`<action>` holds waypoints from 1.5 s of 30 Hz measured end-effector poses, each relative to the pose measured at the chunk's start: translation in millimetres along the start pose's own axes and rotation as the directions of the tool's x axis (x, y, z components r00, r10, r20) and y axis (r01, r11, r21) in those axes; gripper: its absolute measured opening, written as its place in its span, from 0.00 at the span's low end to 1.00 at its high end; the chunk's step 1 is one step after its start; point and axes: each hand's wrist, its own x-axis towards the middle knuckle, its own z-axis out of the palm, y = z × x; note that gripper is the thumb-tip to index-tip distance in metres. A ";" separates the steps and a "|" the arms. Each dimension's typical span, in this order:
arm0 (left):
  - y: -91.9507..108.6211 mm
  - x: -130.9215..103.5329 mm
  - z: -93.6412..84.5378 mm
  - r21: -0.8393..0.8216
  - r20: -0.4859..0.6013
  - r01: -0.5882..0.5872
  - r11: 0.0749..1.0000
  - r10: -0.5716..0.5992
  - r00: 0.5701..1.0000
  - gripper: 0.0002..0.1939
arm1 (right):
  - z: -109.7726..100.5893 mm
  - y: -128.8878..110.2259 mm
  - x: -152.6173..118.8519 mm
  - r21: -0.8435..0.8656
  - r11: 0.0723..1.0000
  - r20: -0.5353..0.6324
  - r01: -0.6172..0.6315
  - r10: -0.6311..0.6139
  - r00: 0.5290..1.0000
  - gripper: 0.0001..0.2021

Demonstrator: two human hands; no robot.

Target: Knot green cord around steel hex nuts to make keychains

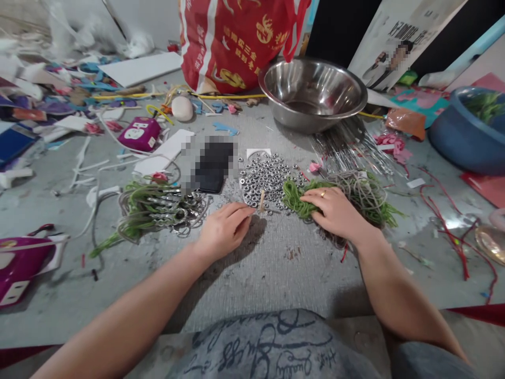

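My left hand [224, 229] is closed, thumb and forefinger pressed together at the near edge of a pile of small silver ring beads [268, 173]. Whatever its fingertips may hold is too small to make out. Just beyond them stands a small beige stick [262, 200]. My right hand [335, 210], with a ring on one finger, grips looped green cord [295, 200] on a bundle of grey and green cords [366, 195]. Left of my left hand lies another bundle of green and grey cords [142, 208] with metal clasps [177, 205].
A dark phone [215, 166] lies behind my left hand. Farther back stand a steel bowl [315, 95] and a red bag [236, 42]. A blue basin [469, 131] is at the right, purple boxes [140, 133] at the left. Scraps [59, 100] cover the back left.
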 end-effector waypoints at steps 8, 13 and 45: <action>8.2 0.7 -1.5 0.007 0.008 -0.030 1.000 0.030 1.000 0.09 | -22.8 -13.2 -8.1 0.045 0.997 -0.348 0.060 -0.041 0.937 0.14; 20.0 3.9 -4.5 -0.022 0.045 -0.055 0.998 0.056 0.997 0.09 | 12.2 -30.5 4.7 0.123 0.992 -0.354 0.001 0.042 0.934 0.16; 48.3 44.3 10.4 -0.315 0.170 0.432 0.845 -0.397 0.902 0.15 | 25.9 -32.8 5.3 0.073 0.962 -0.452 0.262 -0.203 0.869 0.09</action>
